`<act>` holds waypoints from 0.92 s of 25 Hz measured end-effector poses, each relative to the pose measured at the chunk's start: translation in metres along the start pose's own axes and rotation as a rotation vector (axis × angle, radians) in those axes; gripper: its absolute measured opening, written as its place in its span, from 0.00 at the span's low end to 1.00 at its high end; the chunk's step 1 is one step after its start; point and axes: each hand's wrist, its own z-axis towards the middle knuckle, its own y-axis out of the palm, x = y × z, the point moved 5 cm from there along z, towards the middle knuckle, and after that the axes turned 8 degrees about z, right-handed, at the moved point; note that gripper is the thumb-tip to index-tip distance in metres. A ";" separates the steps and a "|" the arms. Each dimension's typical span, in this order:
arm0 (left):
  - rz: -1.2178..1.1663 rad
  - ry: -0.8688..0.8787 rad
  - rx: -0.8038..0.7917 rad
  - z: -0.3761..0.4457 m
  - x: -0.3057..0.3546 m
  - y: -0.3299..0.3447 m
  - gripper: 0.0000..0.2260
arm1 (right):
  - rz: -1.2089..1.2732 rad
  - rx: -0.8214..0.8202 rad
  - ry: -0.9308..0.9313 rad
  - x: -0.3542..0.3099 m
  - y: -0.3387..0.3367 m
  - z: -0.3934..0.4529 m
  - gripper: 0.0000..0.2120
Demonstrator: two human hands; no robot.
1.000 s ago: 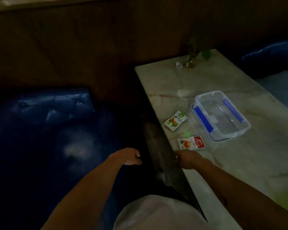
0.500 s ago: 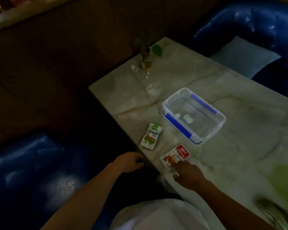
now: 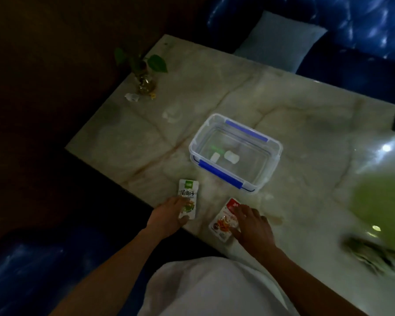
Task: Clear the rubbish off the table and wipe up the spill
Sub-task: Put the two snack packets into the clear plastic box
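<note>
Marble table (image 3: 306, 115): pale, veined, dimly lit.
Container: one clear plastic box (image 3: 269, 169) with blue clips, mid-table, holding two small white pieces (image 3: 232, 156).
Packets: two, at the near edge; green-labelled snack packet (image 3: 188, 195) left, red-labelled snack packet (image 3: 226, 215) right.
Left hand (image 3: 167, 215): fingers spread flat, fingertips on the green packet's near half, no grip.
Right hand (image 3: 253, 224): fingers open, resting on the red packet's right side.
Far left: one small plant vase (image 3: 145, 84), crumpled white scrap (image 3: 132, 97) beside it.
</note>
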 end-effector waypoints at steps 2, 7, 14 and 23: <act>0.081 0.027 0.003 0.014 -0.002 -0.003 0.30 | 0.016 0.013 0.080 -0.001 0.001 0.003 0.34; 0.193 0.060 -0.049 0.052 -0.010 -0.006 0.37 | 0.056 0.014 0.276 -0.004 0.009 0.012 0.39; 0.292 0.213 -0.090 0.085 -0.024 -0.015 0.43 | 0.132 0.082 0.481 -0.019 0.012 0.020 0.39; -0.218 0.276 -0.094 0.093 -0.019 -0.054 0.16 | 0.668 0.266 0.506 -0.037 -0.004 0.015 0.15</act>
